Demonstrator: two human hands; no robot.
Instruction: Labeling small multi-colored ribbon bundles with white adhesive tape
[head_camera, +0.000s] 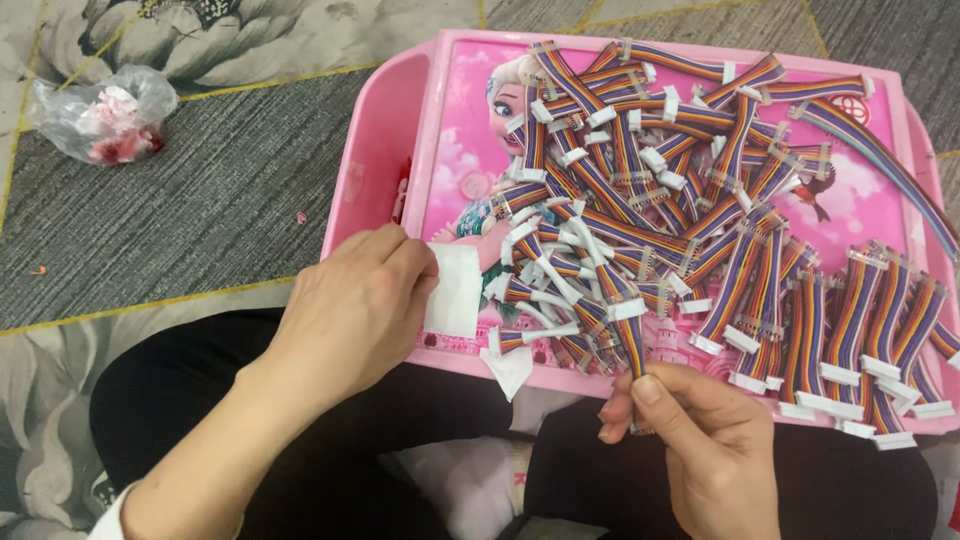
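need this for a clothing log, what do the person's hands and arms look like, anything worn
Both hands are bare: no gloves, rings or watch show on the left hand or right hand. A white sleeve cuff sits low on the left forearm. No sleeve shows on the right.

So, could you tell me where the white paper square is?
The white paper square lies on the pink tray's near-left part, at the left hand's fingertips, beside the cable pile.

Your right hand (700, 440) pinches one rainbow ribbon cable (628, 335), upright, its white connector up against the near edge of the loose cable pile. Your left hand (350, 310) rests on a white square sheet (455, 290), flat, left of that pile.
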